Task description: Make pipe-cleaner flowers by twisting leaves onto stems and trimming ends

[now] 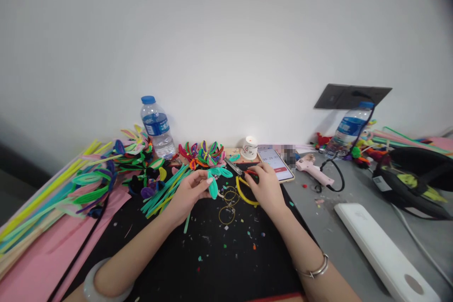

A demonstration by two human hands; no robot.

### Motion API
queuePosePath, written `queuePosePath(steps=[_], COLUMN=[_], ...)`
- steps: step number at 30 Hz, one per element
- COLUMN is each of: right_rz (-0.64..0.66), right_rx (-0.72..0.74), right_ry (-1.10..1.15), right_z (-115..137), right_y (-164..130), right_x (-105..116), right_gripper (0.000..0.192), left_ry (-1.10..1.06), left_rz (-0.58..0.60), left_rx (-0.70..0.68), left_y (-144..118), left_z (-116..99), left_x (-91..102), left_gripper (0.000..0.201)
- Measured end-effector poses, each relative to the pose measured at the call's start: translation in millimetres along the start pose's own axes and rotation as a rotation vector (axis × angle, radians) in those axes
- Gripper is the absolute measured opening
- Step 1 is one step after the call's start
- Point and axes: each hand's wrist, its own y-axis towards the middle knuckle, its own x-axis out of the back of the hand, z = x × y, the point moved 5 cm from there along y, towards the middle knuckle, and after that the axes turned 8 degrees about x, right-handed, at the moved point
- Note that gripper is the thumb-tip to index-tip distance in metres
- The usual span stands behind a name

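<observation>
My left hand (193,191) is closed, pinching a turquoise pipe-cleaner piece (213,184) bent into several leaf-shaped loops. A thin green stem hangs below that hand. My right hand (267,188) is at the pliers (244,193), which have a metal head and curved yellow handles. Its fingers are curled at the upper handle, where a bit of red shows; the palm hides part of the grip. Beneath the left forearm lies a bundle of turquoise and yellow pipe cleaners (164,198). Loops of thin golden wire (227,214) rest on the black mat (226,264) between my hands.
Colourful pipe-cleaner flowers (201,153) stand behind my hands, with more at the left. Water bottles (157,127) stand on both sides. A paper cup (249,147), phone (279,165), pink glue gun (314,170), white box (382,250) and black helmet-like object (410,184) sit rightward.
</observation>
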Motion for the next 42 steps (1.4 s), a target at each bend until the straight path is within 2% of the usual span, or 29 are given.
queuePosePath(steps=[1, 2, 4, 6, 10, 16, 20, 24, 27, 29, 32, 37, 42], right_rz=[-0.014, 0.028, 0.182, 0.289, 0.258, 0.215, 0.168, 0.162, 0.234, 0.276, 0.265, 0.164, 0.188], right_rx=[0.053, 0.123, 0.237, 0.301, 0.258, 0.198, 0.136, 0.028, -0.021, -0.020, 0.031, 0.203, 0.237], right_ry=[0.074, 0.168, 0.320, 0.371, 0.416, 0.485, 0.545, 0.734, 0.883, 0.903, 0.761, 0.425, 0.471], right_z=[8.3, 18.4, 38.4, 52.5, 55.4, 47.6, 44.0, 38.0, 37.9, 40.2, 43.9, 51.2, 53.2], right_y=[-0.7, -2.1, -8.0, -14.7, -18.3, -15.7, -15.4, -17.9, -22.4, -24.5, -23.7, -18.2, -18.3], right_x=[2.1, 1.1, -6.3, -14.6, -22.2, -21.2, -20.1, -27.4, -37.8, -41.8, -39.0, -25.9, -25.7], right_gripper=[0.016, 0.015, 0.013, 0.004, 0.019, 0.025, 0.026, 0.028, 0.032, 0.035, 0.037, 0.032, 0.033], left_ry=[0.000, -0.009, -0.026, 0.001, 0.181, 0.605, 0.735, 0.734, 0.656, 0.597, 0.492, 0.339, 0.339], left_rz=[0.004, 0.006, -0.002, -0.029, -0.054, -0.025, 0.019, 0.066, 0.089, 0.102, 0.129, 0.117, 0.122], left_rx=[0.006, 0.011, 0.018, 0.019, -0.077, -0.315, -0.353, -0.301, -0.217, -0.160, -0.052, 0.092, 0.066], left_y=[-1.1, -2.2, -4.3, -6.3, -9.7, -16.1, -19.0, -19.2, -18.0, -17.2, -15.7, -15.0, -16.4], left_z=[1.1, 2.4, 5.3, 7.8, 5.9, -6.6, -12.4, -7.7, 0.9, 6.6, 14.5, 21.1, 21.5], left_x=[-2.4, -4.7, -8.4, -10.7, -12.8, -16.7, -21.3, -25.4, -27.2, -28.3, -30.1, -31.1, -31.9], left_gripper=[0.023, 0.023, 0.026, 0.027, 0.024, 0.019, 0.025, 0.031, 0.034, 0.035, 0.036, 0.038, 0.037])
